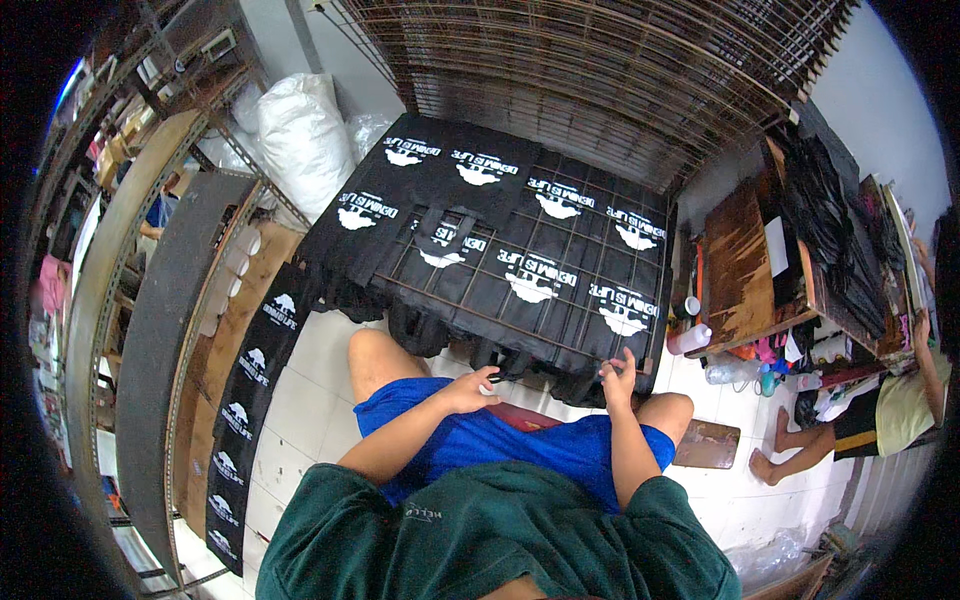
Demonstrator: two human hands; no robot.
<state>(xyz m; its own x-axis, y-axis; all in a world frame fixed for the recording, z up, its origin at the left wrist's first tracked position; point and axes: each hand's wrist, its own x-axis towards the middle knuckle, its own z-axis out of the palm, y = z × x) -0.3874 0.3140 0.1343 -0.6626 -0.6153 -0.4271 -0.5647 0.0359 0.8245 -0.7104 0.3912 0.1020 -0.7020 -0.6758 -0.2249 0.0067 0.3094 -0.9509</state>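
Observation:
In front of me several black fabric bags (470,170) with white printing lie flat in rows on a low stack. A wire drying rack (480,285) covers the nearer and right-hand rows, its thin bars crossing over the prints. Dark straps (425,330) hang down along the stack's near edge. My left hand (468,391) is above my lap close to that edge, thumb and fingers apart, with a dark strap just past the fingertips. By the near right corner, my right hand (618,380) is raised with fingers spread. Neither hand visibly holds anything.
More wire racks (600,70) are tilted up behind the stack. White sacks (300,140) stand at the back left, beside metal shelving (150,240). Printed black pieces (240,410) line a board at left. At right are a wooden cabinet (745,270) and another person (900,410).

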